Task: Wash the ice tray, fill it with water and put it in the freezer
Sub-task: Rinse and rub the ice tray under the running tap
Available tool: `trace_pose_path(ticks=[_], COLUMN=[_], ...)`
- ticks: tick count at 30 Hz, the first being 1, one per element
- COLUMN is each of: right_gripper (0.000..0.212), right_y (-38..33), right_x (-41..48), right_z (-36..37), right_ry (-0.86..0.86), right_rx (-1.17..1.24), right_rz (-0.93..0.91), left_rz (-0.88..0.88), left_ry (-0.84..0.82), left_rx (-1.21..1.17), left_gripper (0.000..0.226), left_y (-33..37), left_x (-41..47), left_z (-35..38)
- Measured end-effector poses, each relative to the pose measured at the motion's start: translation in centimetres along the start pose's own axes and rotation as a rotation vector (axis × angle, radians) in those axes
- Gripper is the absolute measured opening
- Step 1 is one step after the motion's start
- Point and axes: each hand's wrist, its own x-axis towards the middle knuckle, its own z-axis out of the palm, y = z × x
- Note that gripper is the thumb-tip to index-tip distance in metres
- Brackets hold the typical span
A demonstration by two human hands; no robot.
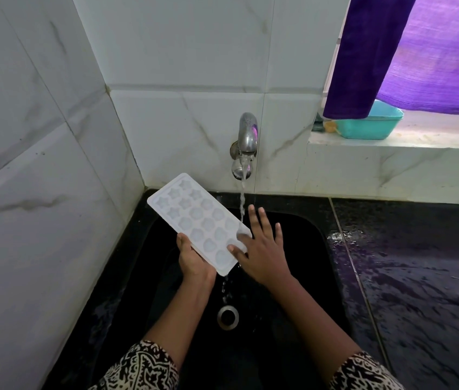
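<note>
**Tray over sink, under running tap**

Grey-veined glossy wall tiles (40,164) sit behind and to the left. The black polished counter (419,277) is wet on the right side. The sink (315,249) is black, set in the counter's back-left corner.

The ice tray (194,218) is held above the sink's back-left part, clear of the basin. It's white translucent plastic, a rounded rectangle, cavities up, star shapes at the far end and rounder ones nearer. Its long axis runs diagonally: far end toward the back-left corner, near end toward me. Water drips off the near corner.

My left hand (193,258) grips the tray's near-left edge, thumb on top, fingers curled beneath. My right hand (262,249) is flat and spread. Its thumb and forefinger lie on the tray's near-right corner; the other fingers are straight, past the right edge, holding nothing.

The steel tap (246,136) is on the back wall. Its water stream (242,204) lands at the tray's right edge beside my forefinger. The round metal drain (227,317) is below the tray's near end.
</note>
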Motion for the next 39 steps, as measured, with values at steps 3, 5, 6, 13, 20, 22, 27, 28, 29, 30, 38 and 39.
trace_pose_path(ticks=[3, 5, 6, 13, 20, 22, 27, 28, 29, 30, 38, 39], right_gripper=[0.08, 0.077, 0.074, 0.074, 0.076, 0.073, 0.075, 0.075, 0.075, 0.074, 0.078, 0.078], right_y=[0.4, 0.9, 0.8, 1.5, 1.4, 1.7, 0.8, 1.1, 1.4, 1.6, 1.1, 1.2], right_x=[0.0, 0.2, 0.2, -0.3, -0.5, -0.3, -0.5, -0.6, -0.6, -0.4, -0.4, -0.3], right_z=[-0.1, -0.5, -0.5, 0.2, 0.7, 0.4, 1.1, 1.1, 1.1, 1.0, 1.1, 0.9], right_ry=[0.009, 0.057, 0.078, 0.058, 0.024, 0.064, 0.039, 0.029, 0.035, 0.053, 0.026, 0.043], right_rx=[-0.009, -0.038, -0.058, -0.103, -0.097, -0.107, -0.077, -0.085, -0.096, -0.102, -0.101, -0.095], right_rz=[-0.022, 0.0, -0.005, -0.027, -0.042, -0.017, -0.061, -0.062, -0.053, -0.036, -0.049, -0.031], left_rz=[0.026, 0.022, 0.013, 0.027, 0.02, 0.01, -0.002, 0.016, 0.024, 0.031, 0.054, 0.053], left_ry=[0.014, 0.01, 0.006, -0.04, -0.047, -0.043, -0.01, -0.003, 0.002, 0.005, 0.057, 0.04], left_rx=[0.02, 0.027, 0.025, -0.013, -0.017, -0.02, -0.008, 0.003, 0.013, 0.019, 0.035, 0.021], left_gripper=[0.055, 0.054, 0.054, 0.038, 0.04, 0.039, 0.045, 0.045, 0.045, 0.046, 0.045, 0.04], left_y=[0.0, -0.1, -0.1, 0.4, 0.2, 0.0, 0.2, 0.3, 0.4, 0.4, 0.4, 0.5], left_x=[0.6, 0.3, 0.0, -0.3, -0.3, -0.4, -0.6, -0.4, -0.4, -0.4, 0.0, -0.3], left_z=[-0.6, -0.4, -0.2, 0.1, 0.2, 0.1, 0.3, 0.1, -0.1, -0.2, -0.3, 0.0])
